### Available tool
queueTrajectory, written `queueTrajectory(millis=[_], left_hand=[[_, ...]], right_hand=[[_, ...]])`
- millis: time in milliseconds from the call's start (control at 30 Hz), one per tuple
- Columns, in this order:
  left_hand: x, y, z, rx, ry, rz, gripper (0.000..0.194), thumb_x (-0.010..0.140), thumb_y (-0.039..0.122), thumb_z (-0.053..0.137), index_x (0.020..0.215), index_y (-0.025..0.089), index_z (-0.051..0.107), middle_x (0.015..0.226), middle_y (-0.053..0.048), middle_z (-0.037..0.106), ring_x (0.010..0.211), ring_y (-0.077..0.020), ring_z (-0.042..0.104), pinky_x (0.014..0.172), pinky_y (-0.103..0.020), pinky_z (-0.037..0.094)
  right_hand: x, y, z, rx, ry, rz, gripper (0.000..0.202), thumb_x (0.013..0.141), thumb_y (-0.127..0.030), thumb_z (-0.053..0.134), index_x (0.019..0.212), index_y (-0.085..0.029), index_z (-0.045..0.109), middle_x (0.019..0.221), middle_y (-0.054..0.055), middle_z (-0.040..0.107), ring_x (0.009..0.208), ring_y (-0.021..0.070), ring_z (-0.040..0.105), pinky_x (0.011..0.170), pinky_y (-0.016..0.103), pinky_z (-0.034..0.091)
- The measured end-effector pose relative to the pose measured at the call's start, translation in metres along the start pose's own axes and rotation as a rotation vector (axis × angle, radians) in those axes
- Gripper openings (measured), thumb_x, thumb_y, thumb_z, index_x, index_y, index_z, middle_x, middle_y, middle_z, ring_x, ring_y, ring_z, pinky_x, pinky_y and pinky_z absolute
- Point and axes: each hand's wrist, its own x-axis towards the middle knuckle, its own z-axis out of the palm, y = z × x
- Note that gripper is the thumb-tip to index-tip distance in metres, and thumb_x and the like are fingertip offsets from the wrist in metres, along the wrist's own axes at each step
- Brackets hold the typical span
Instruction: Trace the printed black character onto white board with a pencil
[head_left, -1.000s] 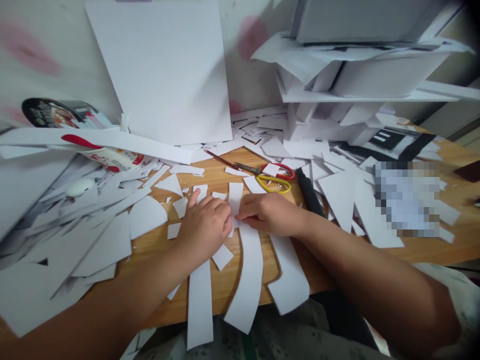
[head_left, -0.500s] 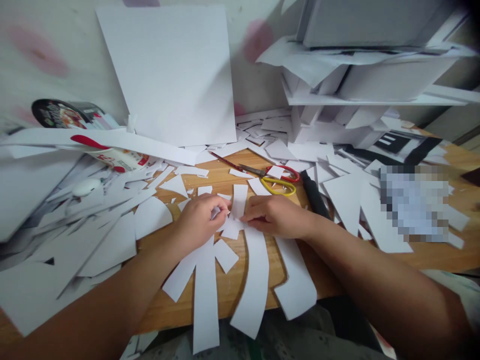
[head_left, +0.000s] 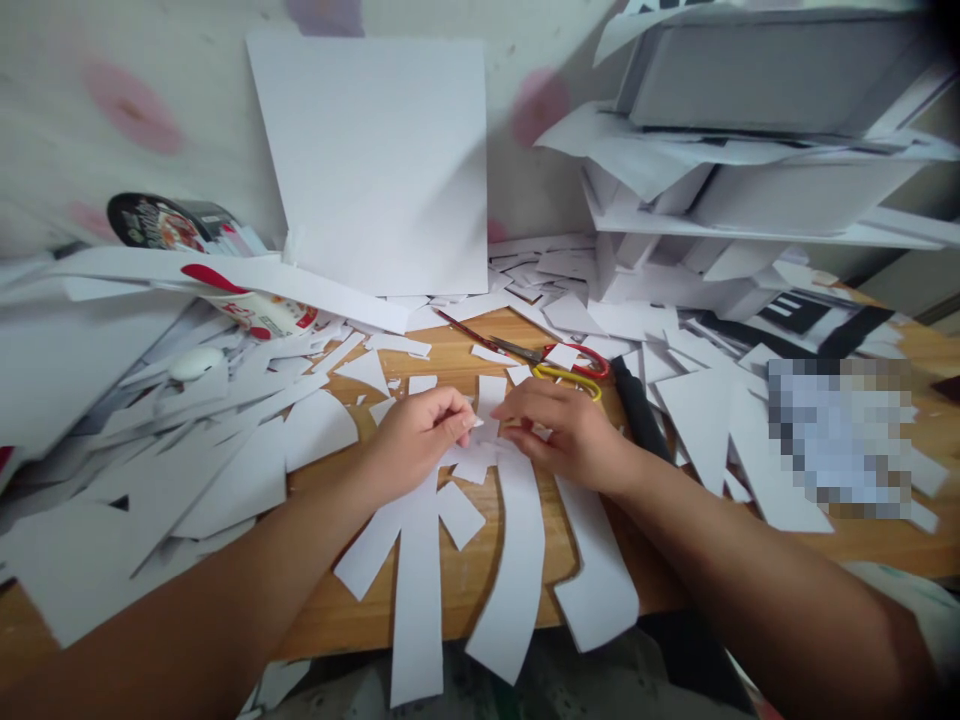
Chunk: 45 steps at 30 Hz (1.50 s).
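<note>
My left hand [head_left: 421,437] pinches a tiny white scrap [head_left: 478,422] between thumb and fingertips, above a large cut-out white character shape [head_left: 417,590]. Facing it, my right hand [head_left: 571,432] is curled, thumb close to the fingers; whatever lies at its fingertips is too small to make out. Below the hands, a curved white strip [head_left: 517,570] belongs to the cut-out and its lower end overhangs the front table edge. A hooked white strip [head_left: 600,590] lies to its right. Scissors [head_left: 574,382] with one red and one yellow handle rest just beyond my right hand.
White board offcuts [head_left: 202,450] heap up on the left, and more white pieces [head_left: 694,420] lie on the right beside a black rod-like object [head_left: 640,410]. A white panel [head_left: 382,170] leans on the wall. A paper cup [head_left: 262,312] lies at back left.
My view has shifted slightly, so the scene sits lower and farther right. My right hand has lifted a little from the cut-out, and its fingers have loosened. The left still pinches.
</note>
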Motion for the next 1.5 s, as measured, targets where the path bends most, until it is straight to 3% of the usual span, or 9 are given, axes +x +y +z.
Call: queueTrajectory(millis=[300,833,900,967,1033,1100,1200,1333,1500], left_hand=[[-0.004,0.008,0.009,-0.029,-0.027,0.078,0.015,0.086,0.03,0.052,0.076,0.02,0.058,0.073,0.004,0.06,0.071,-0.0134,0.055,0.066,-0.026,0.042],[-0.006,0.01,0.01,-0.024,-0.025,0.122,0.013,0.087,0.029,0.054,0.082,0.021,0.062,0.079,0.002,0.066,0.073,-0.0137,0.06,0.067,-0.026,0.048],[-0.005,0.007,0.009,0.106,0.015,0.182,0.012,0.088,0.025,0.053,0.084,0.021,0.063,0.081,0.001,0.066,0.076,-0.0145,0.061,0.069,-0.027,0.048],[-0.003,0.001,0.007,0.284,0.055,0.308,0.016,0.089,0.021,0.05,0.085,0.021,0.066,0.083,-0.001,0.067,0.08,-0.0159,0.061,0.072,-0.029,0.047],[-0.001,-0.006,0.006,0.434,0.064,0.44,0.021,0.089,0.017,0.048,0.085,0.021,0.068,0.085,-0.003,0.068,0.084,-0.0176,0.061,0.075,-0.032,0.047],[0.0,-0.012,0.005,0.525,0.041,0.523,0.025,0.088,0.012,0.047,0.086,0.021,0.07,0.088,-0.003,0.069,0.086,-0.0183,0.061,0.077,-0.033,0.048],[0.001,-0.017,0.004,0.6,-0.006,0.56,0.029,0.085,0.006,0.047,0.085,0.022,0.071,0.09,-0.003,0.07,0.086,-0.018,0.06,0.079,-0.033,0.048],[0.0,-0.016,0.003,0.637,-0.044,0.546,0.028,0.084,0.007,0.049,0.085,0.022,0.072,0.09,-0.002,0.07,0.088,-0.0194,0.059,0.082,-0.035,0.047],[0.0,-0.013,0.003,0.642,-0.086,0.52,0.026,0.085,0.01,0.051,0.083,0.023,0.073,0.087,-0.002,0.069,0.089,-0.02,0.059,0.085,-0.038,0.045]], right_hand=[[0.007,-0.009,0.001,0.149,0.064,-0.022,0.012,0.083,-0.006,0.058,0.08,-0.019,0.059,0.075,0.0,0.062,0.067,0.0108,0.057,0.064,0.023,0.046],[0.009,-0.013,-0.003,0.155,-0.062,-0.052,0.024,0.08,-0.002,0.05,0.093,-0.019,0.062,0.085,0.003,0.068,0.078,0.0145,0.061,0.072,0.028,0.05],[0.006,-0.005,-0.014,0.043,0.011,-0.011,0.024,0.079,-0.003,0.05,0.089,-0.019,0.063,0.083,0.004,0.067,0.077,0.0156,0.061,0.071,0.03,0.05],[0.001,0.01,-0.03,-0.202,0.176,0.123,0.02,0.078,-0.005,0.052,0.085,-0.019,0.065,0.082,0.005,0.064,0.077,0.0182,0.06,0.071,0.034,0.05],[-0.004,0.025,-0.045,-0.486,0.343,0.289,0.019,0.077,-0.008,0.057,0.086,-0.019,0.069,0.096,0.011,0.062,0.089,0.0244,0.059,0.08,0.042,0.049],[-0.007,0.033,-0.054,-0.609,0.368,0.359,0.017,0.077,-0.012,0.062,0.088,-0.019,0.072,0.108,0.014,0.06,0.1,0.0298,0.056,0.089,0.049,0.045],[-0.005,0.027,-0.048,-0.401,0.158,0.302,0.012,0.081,-0.012,0.061,0.081,-0.019,0.071,0.096,0.01,0.064,0.09,0.024,0.059,0.084,0.041,0.048],[0.002,0.007,-0.024,-0.11,-0.183,0.13,0.019,0.085,-0.007,0.056,0.084,-0.018,0.071,0.084,0.006,0.065,0.08,0.0171,0.059,0.073,0.03,0.046],[0.001,0.004,-0.007,-0.062,-0.293,0.04,0.021,0.085,-0.005,0.058,0.089,-0.019,0.072,0.085,0.005,0.064,0.081,0.0163,0.057,0.074,0.029,0.044]])
